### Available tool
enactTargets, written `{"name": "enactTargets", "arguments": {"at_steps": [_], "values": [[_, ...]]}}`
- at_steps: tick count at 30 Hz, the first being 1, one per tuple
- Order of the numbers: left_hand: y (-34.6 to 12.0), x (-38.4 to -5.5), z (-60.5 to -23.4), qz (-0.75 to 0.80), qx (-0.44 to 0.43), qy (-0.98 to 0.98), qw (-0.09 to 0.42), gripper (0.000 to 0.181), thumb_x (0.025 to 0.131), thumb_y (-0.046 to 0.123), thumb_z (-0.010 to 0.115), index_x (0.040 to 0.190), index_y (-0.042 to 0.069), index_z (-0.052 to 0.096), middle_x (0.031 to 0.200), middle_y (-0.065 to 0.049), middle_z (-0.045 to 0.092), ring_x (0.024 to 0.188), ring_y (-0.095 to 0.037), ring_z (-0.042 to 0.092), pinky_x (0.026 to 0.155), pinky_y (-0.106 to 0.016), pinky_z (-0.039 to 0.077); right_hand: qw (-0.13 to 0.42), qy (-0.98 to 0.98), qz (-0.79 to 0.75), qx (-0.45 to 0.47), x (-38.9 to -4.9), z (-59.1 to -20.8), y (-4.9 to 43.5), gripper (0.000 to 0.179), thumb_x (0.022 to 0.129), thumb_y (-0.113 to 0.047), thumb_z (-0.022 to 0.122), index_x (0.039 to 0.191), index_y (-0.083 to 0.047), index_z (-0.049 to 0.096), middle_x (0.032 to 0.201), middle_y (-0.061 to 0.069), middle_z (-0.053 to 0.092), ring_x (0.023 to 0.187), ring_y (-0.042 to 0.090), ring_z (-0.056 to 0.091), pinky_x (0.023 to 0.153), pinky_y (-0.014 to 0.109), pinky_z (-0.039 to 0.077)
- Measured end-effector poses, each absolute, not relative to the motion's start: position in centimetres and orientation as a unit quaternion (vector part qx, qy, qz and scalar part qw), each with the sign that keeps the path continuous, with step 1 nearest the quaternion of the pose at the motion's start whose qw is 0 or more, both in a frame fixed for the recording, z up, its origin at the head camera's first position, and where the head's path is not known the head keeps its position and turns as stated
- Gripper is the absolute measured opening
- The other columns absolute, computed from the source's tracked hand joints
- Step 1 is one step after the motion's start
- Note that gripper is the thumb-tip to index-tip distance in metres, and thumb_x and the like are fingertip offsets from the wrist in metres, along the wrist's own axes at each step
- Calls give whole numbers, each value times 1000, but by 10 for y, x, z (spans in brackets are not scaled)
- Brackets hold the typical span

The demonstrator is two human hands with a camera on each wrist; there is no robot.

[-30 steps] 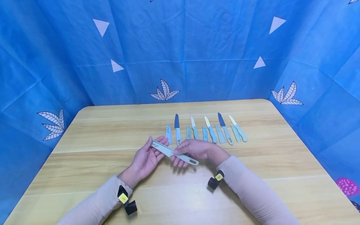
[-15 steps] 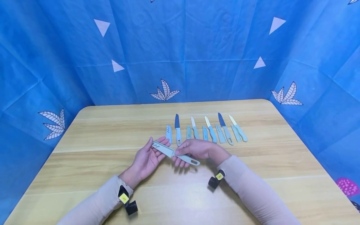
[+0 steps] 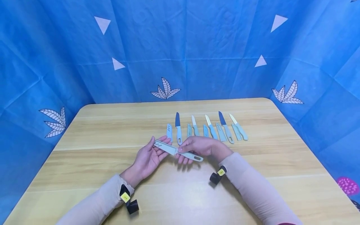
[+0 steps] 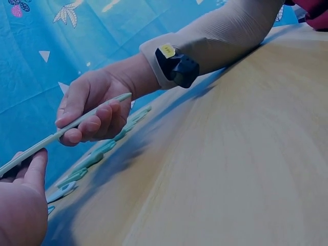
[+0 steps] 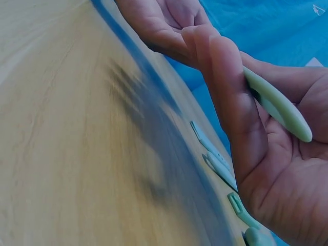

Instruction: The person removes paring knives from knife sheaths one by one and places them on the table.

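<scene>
A pale green knife [image 3: 194, 157] with its blade inside a slotted sheath [image 3: 166, 147] is held above the table, slanting down to the right in the head view. My right hand [image 3: 200, 145] grips the handle near the sheath's mouth, thumb on top and fingers curled beneath. At the sheath's tip end, my left hand [image 3: 148, 158] holds it between thumb and fingers, palm up. The handle's end [image 5: 284, 110] juts from the right hand in the right wrist view. In the left wrist view the knife [image 4: 72, 125] appears edge-on between both hands.
Behind the hands, several unsheathed knives lie in a row, among them a dark-bladed blue one [image 3: 178, 126] and a green one [image 3: 238, 126] at the right end. Sheaths lie beside them, such as a light blue sheath [image 3: 169, 132]. A blue curtain [image 3: 213, 47] stands behind the table [image 3: 107, 125].
Both hands and the sheathed knife have shifted slightly to the right in the head view. The grip looks the same, and the knives in the row have stayed put.
</scene>
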State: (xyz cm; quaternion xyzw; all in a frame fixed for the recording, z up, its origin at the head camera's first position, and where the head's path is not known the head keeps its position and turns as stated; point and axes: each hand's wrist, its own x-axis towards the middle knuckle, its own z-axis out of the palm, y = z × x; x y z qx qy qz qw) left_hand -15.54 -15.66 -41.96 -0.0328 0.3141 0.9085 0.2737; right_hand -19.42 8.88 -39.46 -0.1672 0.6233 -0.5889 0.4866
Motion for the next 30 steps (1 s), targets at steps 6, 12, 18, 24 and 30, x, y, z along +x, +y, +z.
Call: {"name": "enactTargets", "arguments": {"at_steps": [6,12,18,24,30], "values": [[-158,-157,-419,909,-31,320,267,57,107,38,31,147,-2,28,149,-23,36,135,-29,43,109,-38,41,486,624,-588,-169,-196,-394,88,36,99,-16,57,115,15,61,100,24,70,80,25,70,67,31,60],[-158,-157,-419,909,-36,321,263,56,107,39,31,146,-1,30,147,-23,40,132,-28,47,109,-38,42,488,627,-584,-166,-196,-393,89,34,100,-16,56,115,14,61,99,24,70,81,26,70,68,32,61],[-158,-157,-420,911,-25,319,260,57,107,38,31,147,-2,28,152,-25,30,130,-27,50,110,-38,40,479,637,-580,-169,-196,-391,90,31,100,-14,55,113,13,63,98,23,70,79,25,70,69,33,61],[-158,-157,-421,911,-21,321,258,58,107,39,30,148,-2,26,154,-25,27,135,-29,42,109,-38,41,478,641,-577,-166,-195,-391,91,31,100,-16,56,112,12,63,99,24,70,81,26,70,70,35,61],[-158,-157,-424,912,-26,315,261,58,107,39,29,148,-2,25,155,-25,24,138,-30,38,109,-37,41,477,643,-577,-164,-193,-391,93,30,99,-16,57,110,11,65,99,25,70,80,26,70,69,34,61]]}}
